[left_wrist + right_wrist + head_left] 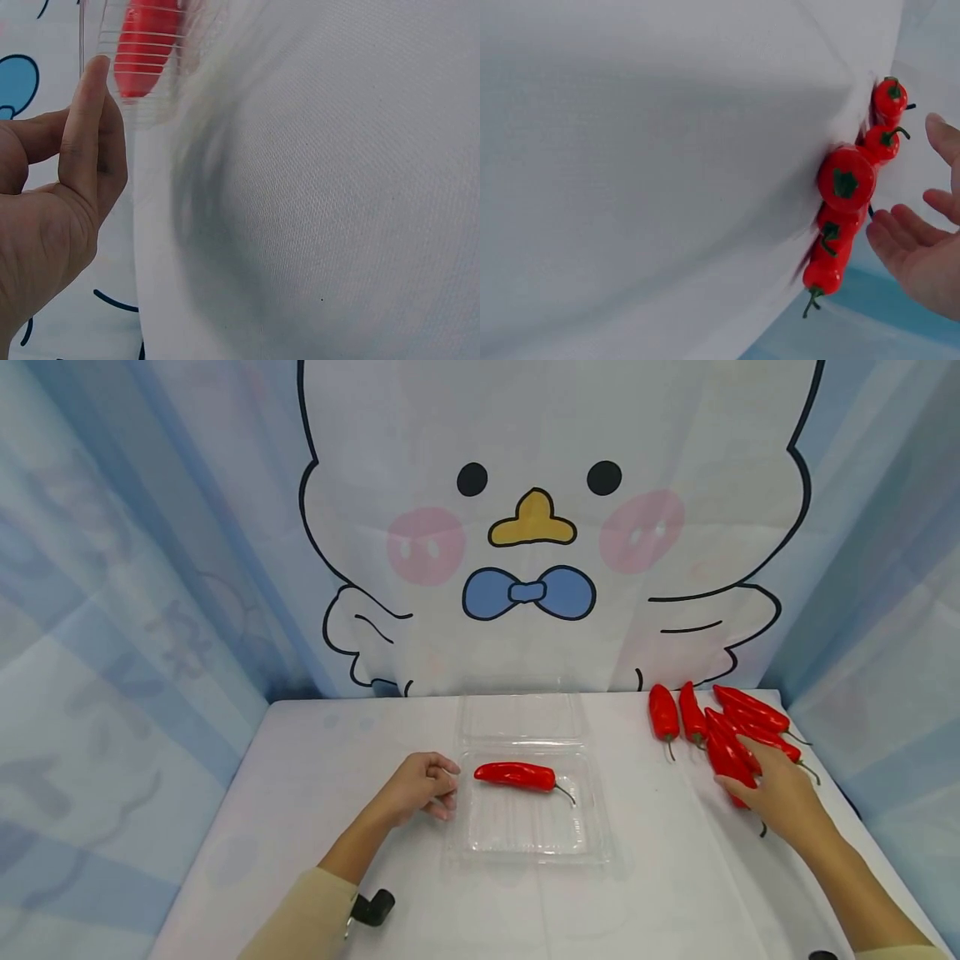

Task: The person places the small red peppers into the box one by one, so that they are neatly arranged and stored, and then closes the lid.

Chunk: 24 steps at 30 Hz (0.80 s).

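Note:
A clear plastic clamshell box (pixel 525 853) lies on the table with its lid folded back. One red chili pepper (pixel 516 775) rests in it, stem to the right. My left hand (pixel 420 789) is at the box's left edge, and in the left wrist view its extended fingertips (pixel 96 71) meet the clear plastic. At the table's right side my right hand (pixel 787 797) reaches over a group of red chili peppers (pixel 726 758), thumb and fingers spread around one. The right wrist view shows these fingers (pixel 885 240) apart, beside the peppers' stem ends.
Two more red peppers (pixel 663 712) lie at the left of the group, near the back edge. The white-covered table (pixel 300 777) ends at a backdrop curtain (pixel 540 643) with a cartoon bird. Patterned curtains (pixel 135 693) hang at both sides.

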Tool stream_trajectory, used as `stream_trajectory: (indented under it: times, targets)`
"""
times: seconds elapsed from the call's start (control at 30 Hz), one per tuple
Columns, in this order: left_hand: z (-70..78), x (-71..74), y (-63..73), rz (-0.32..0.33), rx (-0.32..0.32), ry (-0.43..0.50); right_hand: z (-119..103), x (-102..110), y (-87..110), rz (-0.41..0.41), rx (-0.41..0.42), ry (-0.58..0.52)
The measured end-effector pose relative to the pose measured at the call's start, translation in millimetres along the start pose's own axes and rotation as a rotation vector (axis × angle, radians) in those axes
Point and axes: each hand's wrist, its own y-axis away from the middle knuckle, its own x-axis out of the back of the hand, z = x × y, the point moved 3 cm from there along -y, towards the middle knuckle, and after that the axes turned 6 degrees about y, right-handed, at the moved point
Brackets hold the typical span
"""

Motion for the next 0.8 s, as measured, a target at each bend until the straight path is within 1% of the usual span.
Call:
stream_trajectory:
  times: [0.2,0.47,0.63,0.8]
  targets:
    - [0.2,0.3,2.1,-0.003,-0.003,-0.002,4,-3,1.5,-0.043,-0.024,0.011]
    - [-1.4,-0.5,2.6,0.0,0.012,-0.004,9,-7,0.6,-0.107,-0.067,0.033]
    - [-1.5,-0.6,0.2,0.005,0.013,-0.002,11,-10,0.1,-0.109,-0.085,0.049]
    - [-0.6,0.0,-0.4,0.009,0.013,0.0,11,-12,-0.1,-0.066,-0.07,0.046]
